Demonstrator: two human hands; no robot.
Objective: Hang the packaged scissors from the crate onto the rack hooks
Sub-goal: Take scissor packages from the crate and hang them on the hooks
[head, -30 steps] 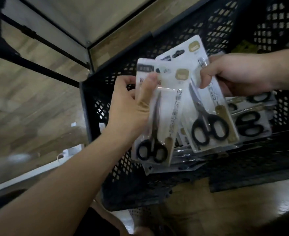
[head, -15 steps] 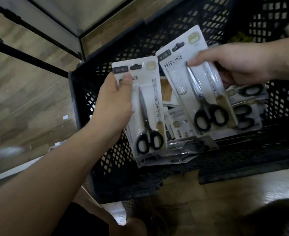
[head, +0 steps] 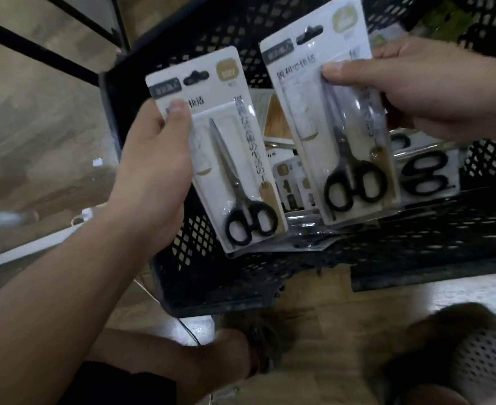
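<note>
Gripping one pack of scissors each, both hands are raised over a black mesh crate (head: 416, 238). The left hand (head: 153, 159) holds the left pack (head: 220, 147) by its left edge, thumb pressed on the front of the card and fingers hidden behind it. The right hand (head: 424, 92) pinches the right pack (head: 328, 121) along its upper right side, thumb lying on the front across the blades. Both packs stand roughly upright with their tops leaning left. The hang holes are uppermost and the black handles lowest, and the packs are near each other but apart. Below and behind them, spare packs (head: 427, 173) lie flat inside the crate — one shows black handles just right of the right pack. The crate rests on a wooden floor (head: 36, 141). A blurred shoe (head: 486, 355) shows at the lower right.
</note>
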